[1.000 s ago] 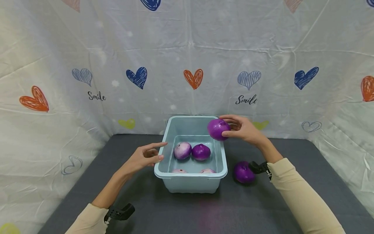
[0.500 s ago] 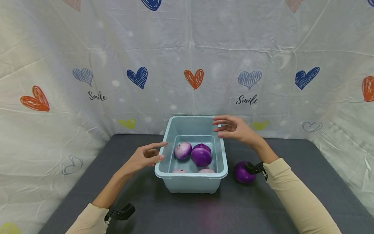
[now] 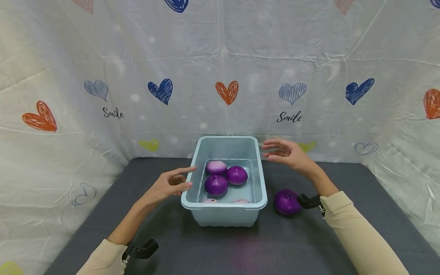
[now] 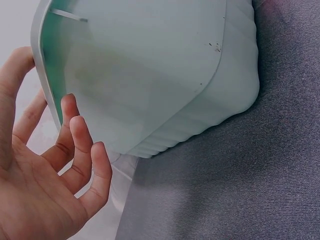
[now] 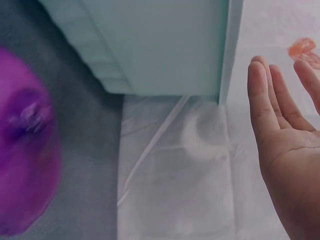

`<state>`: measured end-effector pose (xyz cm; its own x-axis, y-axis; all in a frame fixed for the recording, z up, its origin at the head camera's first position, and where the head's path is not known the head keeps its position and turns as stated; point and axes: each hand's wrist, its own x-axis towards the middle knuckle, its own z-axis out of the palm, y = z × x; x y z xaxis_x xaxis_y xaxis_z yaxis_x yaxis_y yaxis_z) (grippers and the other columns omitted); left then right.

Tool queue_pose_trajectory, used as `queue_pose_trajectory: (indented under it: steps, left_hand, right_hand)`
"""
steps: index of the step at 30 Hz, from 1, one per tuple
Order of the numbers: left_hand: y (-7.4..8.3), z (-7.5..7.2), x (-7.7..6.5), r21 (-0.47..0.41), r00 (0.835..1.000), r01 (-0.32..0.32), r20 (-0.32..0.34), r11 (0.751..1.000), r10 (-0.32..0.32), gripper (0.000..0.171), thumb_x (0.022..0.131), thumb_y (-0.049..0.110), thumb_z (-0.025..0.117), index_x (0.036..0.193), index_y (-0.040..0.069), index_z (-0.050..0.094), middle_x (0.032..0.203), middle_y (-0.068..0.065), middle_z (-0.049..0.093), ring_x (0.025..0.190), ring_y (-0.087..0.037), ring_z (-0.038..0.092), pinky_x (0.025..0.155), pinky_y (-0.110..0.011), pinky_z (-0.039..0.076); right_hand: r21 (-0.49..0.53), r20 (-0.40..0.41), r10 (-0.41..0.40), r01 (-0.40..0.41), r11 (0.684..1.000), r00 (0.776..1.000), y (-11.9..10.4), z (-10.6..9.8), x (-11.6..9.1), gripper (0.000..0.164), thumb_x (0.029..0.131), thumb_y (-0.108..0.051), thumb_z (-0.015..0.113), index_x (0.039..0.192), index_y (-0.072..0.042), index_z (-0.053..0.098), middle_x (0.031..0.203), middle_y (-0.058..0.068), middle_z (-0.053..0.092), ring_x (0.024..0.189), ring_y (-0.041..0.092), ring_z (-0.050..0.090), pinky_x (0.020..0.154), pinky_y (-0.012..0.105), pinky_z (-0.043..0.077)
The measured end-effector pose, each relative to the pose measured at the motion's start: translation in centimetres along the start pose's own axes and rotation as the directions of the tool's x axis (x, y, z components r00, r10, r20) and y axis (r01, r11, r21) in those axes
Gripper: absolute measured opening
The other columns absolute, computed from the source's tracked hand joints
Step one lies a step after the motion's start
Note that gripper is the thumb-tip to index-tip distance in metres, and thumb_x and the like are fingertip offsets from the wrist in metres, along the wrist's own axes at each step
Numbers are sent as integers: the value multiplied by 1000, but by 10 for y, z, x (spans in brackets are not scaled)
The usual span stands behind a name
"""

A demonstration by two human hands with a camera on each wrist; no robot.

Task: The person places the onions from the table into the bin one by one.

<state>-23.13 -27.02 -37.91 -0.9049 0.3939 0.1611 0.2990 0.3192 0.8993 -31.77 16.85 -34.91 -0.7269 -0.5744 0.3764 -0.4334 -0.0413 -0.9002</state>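
A pale blue plastic bin (image 3: 225, 215) stands mid-table with several onions in it. Of these, a whitish-purple onion (image 3: 216, 167) lies at the back, a dark purple onion (image 3: 236, 175) to its right and another purple onion (image 3: 216, 185) in front of it. Two pale onions are mostly hidden by the front wall. My left hand (image 3: 173, 182) rests thumb and index finger at the bin's left rim, its other fingers loosely bent beside the outer wall (image 4: 150, 65). Just outside the right rim, my right hand (image 3: 287, 152) hovers with relaxed fingers, holding nothing.
One more purple onion (image 3: 287, 202) sits on the dark grey tablecloth (image 3: 192, 252) right of the bin, near my right wrist strap (image 3: 309, 201). A white curtain with printed hearts (image 3: 227, 93) hangs directly behind the bin and table.
My right hand has let go of a purple onion over the bin and drawn back right. That onion has settled at the front left, with the whitish one shifted backward. My left hand stays put.
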Motion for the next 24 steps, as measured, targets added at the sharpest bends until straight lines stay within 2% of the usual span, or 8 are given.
queue_pose_trajectory:
  steps: [8, 13, 16, 24]
  left_hand:
    - [-1, 0, -1, 16, 1000, 14, -7, 1000, -13, 51, 100, 19, 68, 149, 18, 55, 92, -17, 64, 79, -22, 58, 74, -39, 53]
    - [-1, 1, -1, 22, 1000, 18, -12, 1000, -17, 51, 100, 20, 69, 149, 19, 55, 92, -17, 63, 79, -22, 58, 74, -38, 53]
    - [-1, 1, -1, 20, 1000, 21, -14, 1000, -21, 51, 100, 20, 69, 149, 19, 56, 91, -17, 62, 78, -23, 57, 73, -38, 53]
    - [-1, 0, -1, 16, 1000, 17, -15, 1000, -17, 51, 100, 19, 69, 149, 18, 55, 89, -17, 61, 77, -28, 56, 72, -38, 52]
  right_hand:
    - [-55, -33, 39, -41, 998, 999, 14, -8, -23, 49, 96, 1, 69, 141, 11, 50, 137, 24, 56, 127, 53, 47, 95, 39, 50]
    - [-122, -47, 55, -60, 991, 997, 26, -14, -44, 50, 97, -1, 69, 142, 9, 50, 139, 23, 55, 127, 36, 54, 95, 36, 50]
    - [-152, -44, 62, -68, 986, 997, 33, -18, -56, 51, 97, -1, 68, 144, 7, 49, 143, 22, 52, 129, 30, 53, 96, 34, 49]
    - [-147, -36, 121, -125, 981, 992, 42, -23, -86, 62, 97, -3, 69, 151, 5, 40, 152, 23, 41, 137, 51, 36, 102, 28, 43]
